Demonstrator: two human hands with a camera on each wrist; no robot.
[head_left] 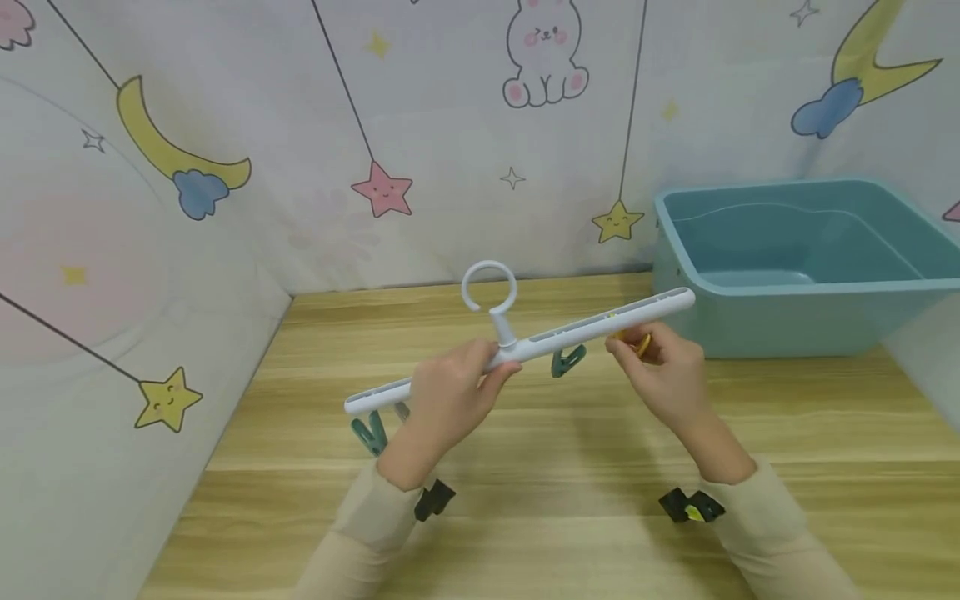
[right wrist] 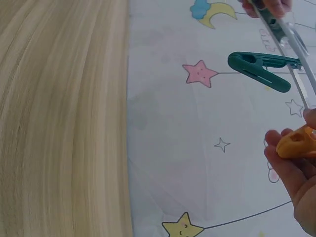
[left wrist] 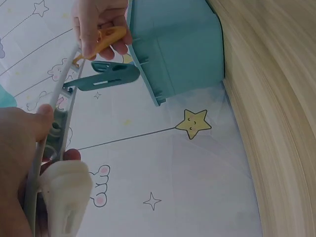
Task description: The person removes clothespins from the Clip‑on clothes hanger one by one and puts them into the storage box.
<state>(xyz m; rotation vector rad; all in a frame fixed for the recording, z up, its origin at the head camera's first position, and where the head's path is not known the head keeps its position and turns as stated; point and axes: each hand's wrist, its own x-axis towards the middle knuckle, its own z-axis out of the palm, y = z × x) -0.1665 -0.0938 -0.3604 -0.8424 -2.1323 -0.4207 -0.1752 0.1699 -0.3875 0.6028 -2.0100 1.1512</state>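
A left hand point(head_left: 453, 392) grips a long white plastic hanger point(head_left: 570, 338) above a wood-grain tabletop point(head_left: 540, 517), fingers curled round the bar beside the base of its round hook. The bar's long axis slants up to the right in the head view, toward the right hand point(head_left: 671, 371), the nearer to that end, its fingers pinching an orange plastic clip point(left wrist: 111, 39) at the bar's underside. A dark-green plastic clip point(left wrist: 111, 77) hangs between the hands. Whether the orange one is attached cannot be told.

Blue-green plastic tub point(head_left: 787, 327) is standing right of and beyond the right fingers point(head_left: 666, 337). Woodgrain tabletop point(head_left: 525, 475) is running beneath all fingers. Ahead of them, nursery-print backdrop point(head_left: 450, 117) is showing a winking rabbit point(head_left: 545, 68), smiling stars point(head_left: 384, 192), crescent moons point(head_left: 142, 133).
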